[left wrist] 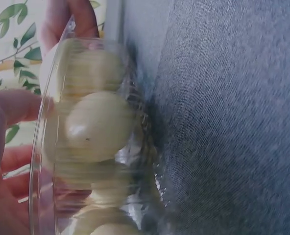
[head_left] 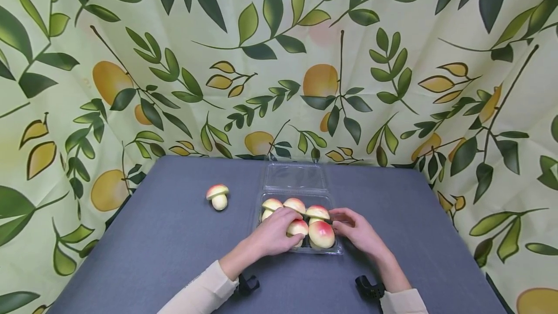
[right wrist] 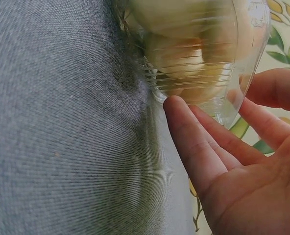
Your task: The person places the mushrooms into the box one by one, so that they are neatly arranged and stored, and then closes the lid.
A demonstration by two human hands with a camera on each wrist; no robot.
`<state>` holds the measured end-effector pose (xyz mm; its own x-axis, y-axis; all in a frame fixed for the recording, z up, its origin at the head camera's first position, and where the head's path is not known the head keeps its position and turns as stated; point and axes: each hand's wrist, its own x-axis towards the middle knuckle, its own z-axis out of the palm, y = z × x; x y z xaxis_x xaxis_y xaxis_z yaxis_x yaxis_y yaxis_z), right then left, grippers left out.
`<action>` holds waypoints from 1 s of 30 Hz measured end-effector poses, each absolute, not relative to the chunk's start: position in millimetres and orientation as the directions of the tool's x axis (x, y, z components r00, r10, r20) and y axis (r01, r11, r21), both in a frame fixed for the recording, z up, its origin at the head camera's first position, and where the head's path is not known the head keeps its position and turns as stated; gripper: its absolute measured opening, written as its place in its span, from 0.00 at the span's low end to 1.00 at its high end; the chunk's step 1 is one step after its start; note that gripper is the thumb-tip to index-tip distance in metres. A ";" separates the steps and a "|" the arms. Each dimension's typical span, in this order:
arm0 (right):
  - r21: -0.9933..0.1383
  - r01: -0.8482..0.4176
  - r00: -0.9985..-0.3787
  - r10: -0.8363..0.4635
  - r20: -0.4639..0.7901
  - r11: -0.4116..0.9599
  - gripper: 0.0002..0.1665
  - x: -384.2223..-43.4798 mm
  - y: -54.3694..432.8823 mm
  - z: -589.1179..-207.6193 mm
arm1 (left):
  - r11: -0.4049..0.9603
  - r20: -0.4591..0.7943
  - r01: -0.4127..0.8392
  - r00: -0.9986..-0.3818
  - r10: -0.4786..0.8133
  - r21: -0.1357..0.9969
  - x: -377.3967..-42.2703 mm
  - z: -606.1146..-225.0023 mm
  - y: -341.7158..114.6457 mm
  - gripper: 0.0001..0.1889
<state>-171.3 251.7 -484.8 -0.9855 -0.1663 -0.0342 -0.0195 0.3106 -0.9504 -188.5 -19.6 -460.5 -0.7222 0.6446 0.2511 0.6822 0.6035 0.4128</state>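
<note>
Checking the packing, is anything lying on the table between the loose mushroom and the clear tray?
Nothing visible. The loose mushroom stands alone on bare grey table left of the clear tray. The left hand lies over mushrooms inside it.

Head cam looks down and forward from above over the whole grey table (head_left: 174, 236) toward the leafy backdrop (head_left: 279, 62), while both wrist cams sit super close at tabletop level, each facing the same clear plastic container (head_left: 301, 193) from opposite sides.
</note>
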 end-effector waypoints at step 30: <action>-0.954 -0.015 -0.984 -0.172 -0.039 0.301 0.24 -172.0 252.8 -485.9 | 0.576 0.249 0.672 -0.724 0.643 0.465 -185.7 -459.7 -31.6 0.20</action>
